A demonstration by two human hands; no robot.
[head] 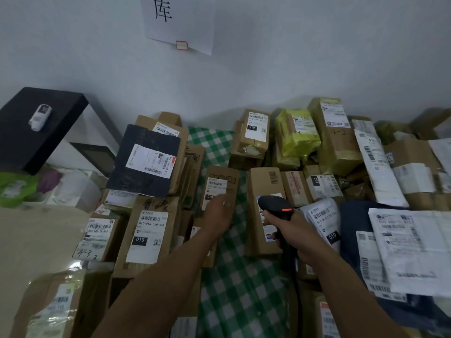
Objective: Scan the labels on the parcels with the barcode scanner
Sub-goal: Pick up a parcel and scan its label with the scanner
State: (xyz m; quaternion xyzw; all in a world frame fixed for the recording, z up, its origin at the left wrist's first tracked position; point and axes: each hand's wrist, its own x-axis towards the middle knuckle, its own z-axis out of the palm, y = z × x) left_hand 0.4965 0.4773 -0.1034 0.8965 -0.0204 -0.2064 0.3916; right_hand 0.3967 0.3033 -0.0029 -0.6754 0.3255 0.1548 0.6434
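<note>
My right hand (291, 231) grips a black barcode scanner (277, 206) with a red light on top. It hovers over a long brown box (264, 184) whose white label is mostly hidden behind the scanner. My left hand (218, 213) reaches forward with relaxed fingers, its tips at the lower edge of a small brown box (220, 185) with a white "010" label. Whether it touches the box I cannot tell. Many labelled cardboard parcels and mailer bags lie on a green checked cloth (234, 279).
A black parcel (144, 162) tops a stack at the left. A yellow-green bag (296, 132) sits at the back. White mailers (410, 250) fill the right. A black cabinet (36, 128) with a white device stands far left by the wall.
</note>
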